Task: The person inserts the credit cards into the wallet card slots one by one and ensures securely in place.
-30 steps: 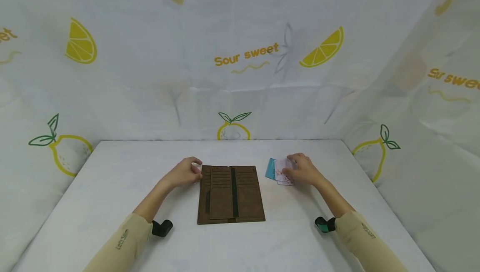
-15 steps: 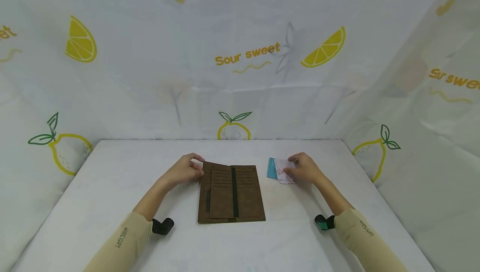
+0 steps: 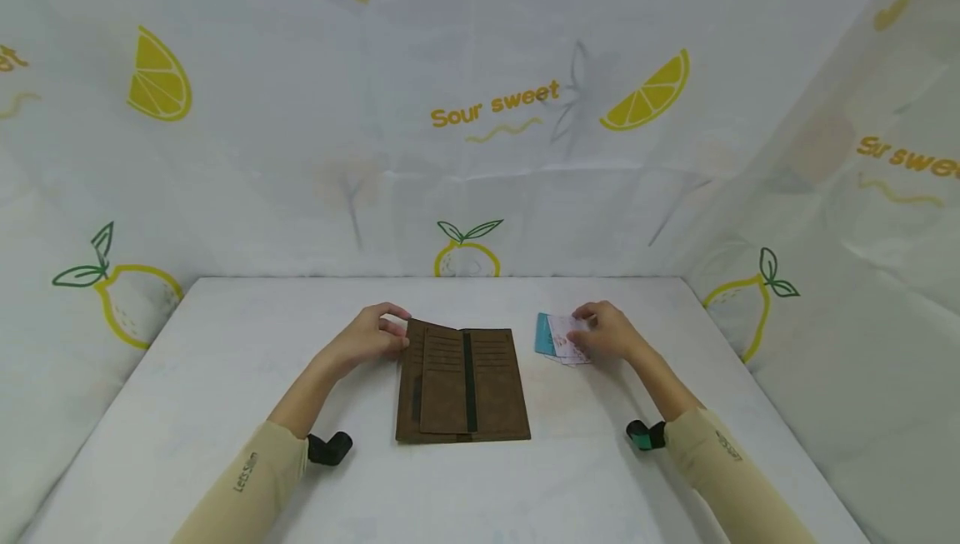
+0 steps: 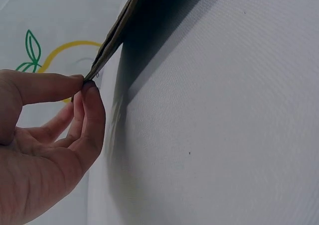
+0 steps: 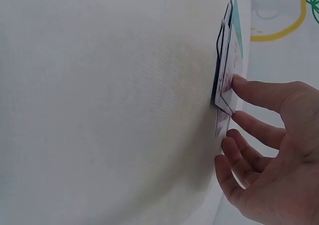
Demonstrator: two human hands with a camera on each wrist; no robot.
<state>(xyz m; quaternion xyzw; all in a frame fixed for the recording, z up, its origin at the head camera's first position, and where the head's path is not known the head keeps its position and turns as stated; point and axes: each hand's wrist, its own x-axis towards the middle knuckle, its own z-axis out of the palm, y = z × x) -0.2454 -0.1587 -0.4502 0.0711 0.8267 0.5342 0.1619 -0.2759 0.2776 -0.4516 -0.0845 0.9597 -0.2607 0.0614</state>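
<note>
A brown wallet [image 3: 491,394] lies spread wide in the middle of the white table, with card slots and a dark centre strip showing. My left hand [image 3: 369,336] pinches its far left corner between thumb and fingertips; the left wrist view shows that wallet edge [image 4: 112,43] raised off the table. To the right of the wallet is a small stack of cards, a blue card [image 3: 544,334] below and a pale pink-patterned card [image 3: 562,336] on top. My right hand [image 3: 611,336] pinches the pale card's right edge, with thumb [image 5: 259,93] on its face and index finger at the corner.
A white table [image 3: 480,494] meets a lemon-printed cloth wall [image 3: 300,211] at the back and sides. A black wrist-camera mount [image 3: 330,448] sits below the left cuff, and another black mount [image 3: 645,436] below the right cuff.
My left hand has taken hold of the wallet's far left corner and raised it slightly. The cards have shifted a little under my right hand, which stays nearly in place.
</note>
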